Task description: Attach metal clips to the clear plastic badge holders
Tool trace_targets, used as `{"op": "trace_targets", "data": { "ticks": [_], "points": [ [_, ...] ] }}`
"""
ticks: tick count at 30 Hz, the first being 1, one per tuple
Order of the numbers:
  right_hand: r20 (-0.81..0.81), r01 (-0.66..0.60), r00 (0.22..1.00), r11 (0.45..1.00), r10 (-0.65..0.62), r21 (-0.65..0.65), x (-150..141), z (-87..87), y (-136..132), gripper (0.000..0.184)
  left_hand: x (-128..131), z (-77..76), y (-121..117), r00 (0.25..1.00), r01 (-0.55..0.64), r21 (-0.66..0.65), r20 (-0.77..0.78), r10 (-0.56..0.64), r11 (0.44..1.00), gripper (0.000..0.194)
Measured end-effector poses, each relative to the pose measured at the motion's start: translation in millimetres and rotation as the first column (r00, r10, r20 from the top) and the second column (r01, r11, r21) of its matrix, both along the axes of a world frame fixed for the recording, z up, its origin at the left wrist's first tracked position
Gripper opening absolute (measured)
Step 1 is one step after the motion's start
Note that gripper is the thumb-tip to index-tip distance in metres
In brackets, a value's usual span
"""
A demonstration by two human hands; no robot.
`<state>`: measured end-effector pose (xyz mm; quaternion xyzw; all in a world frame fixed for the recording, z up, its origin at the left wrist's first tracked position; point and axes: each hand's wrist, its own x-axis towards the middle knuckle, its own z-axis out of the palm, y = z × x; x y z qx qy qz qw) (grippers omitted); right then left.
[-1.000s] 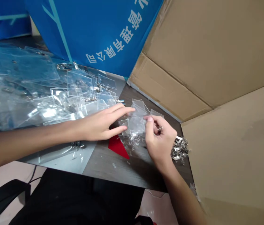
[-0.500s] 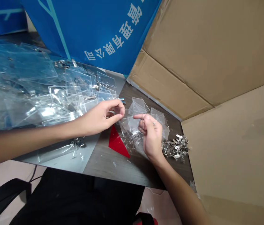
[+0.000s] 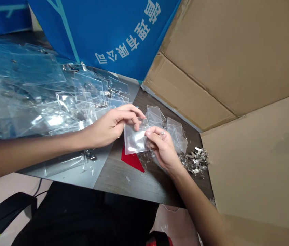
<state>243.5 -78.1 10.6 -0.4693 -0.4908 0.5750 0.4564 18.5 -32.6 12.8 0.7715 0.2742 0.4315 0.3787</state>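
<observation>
Between my two hands is a clear plastic badge holder, tilted toward me. My right hand pinches its right edge between thumb and index finger. A small shiny piece shows at that index finger; whether it is a ring or part of a clip I cannot tell. My left hand has its fingers bent over the holder's top edge, with the thumb hidden behind. Below the holder lies a red triangular piece. More clear badge holders lie just beyond my right hand.
A large heap of clear holders with metal clips covers the left of the table. Loose metal clips are piled at the right edge. Cardboard walls the right side, and a blue printed sheet stands behind.
A badge holder is now up between my hands. My left fingers have reached over its top, and my right index finger, stretched out before, has closed against the thumb on its edge.
</observation>
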Motion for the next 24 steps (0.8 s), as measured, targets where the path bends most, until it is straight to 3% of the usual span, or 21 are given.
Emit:
{"op": "trace_targets", "data": {
  "ticks": [4,8,12,20,24],
  "points": [
    [0.012,0.052,0.999,0.997,-0.053,0.059,-1.5,-3.5,-1.1,0.031,-2.3,-2.0,0.2,0.994,-0.069,-0.03,-0.087,0.067,0.997,0.039],
    [0.031,0.074,0.997,0.992,-0.077,0.102,-4.0,-8.0,-3.0,0.03,2.7,-3.4,-8.8,0.982,-0.078,-0.104,-0.18,0.059,0.991,0.023],
    [0.067,0.045,0.996,0.984,-0.057,0.17,-5.1,-11.7,-6.2,0.024,5.8,-9.1,-13.9,0.961,-0.117,-0.105,-0.261,0.087,0.988,0.034],
    [0.251,0.015,0.964,0.965,-0.083,0.26,-5.4,-7.3,-11.4,0.021,4.9,-18.1,-3.6,0.995,0.033,-0.225,-0.084,-0.053,0.974,0.025],
    [0.337,0.082,0.913,0.914,-0.229,0.397,-9.4,-7.3,-15.2,0.016,8.8,-11.7,-5.4,1.0,0.0,-0.224,0.017,0.004,0.975,0.032]
  ]
}}
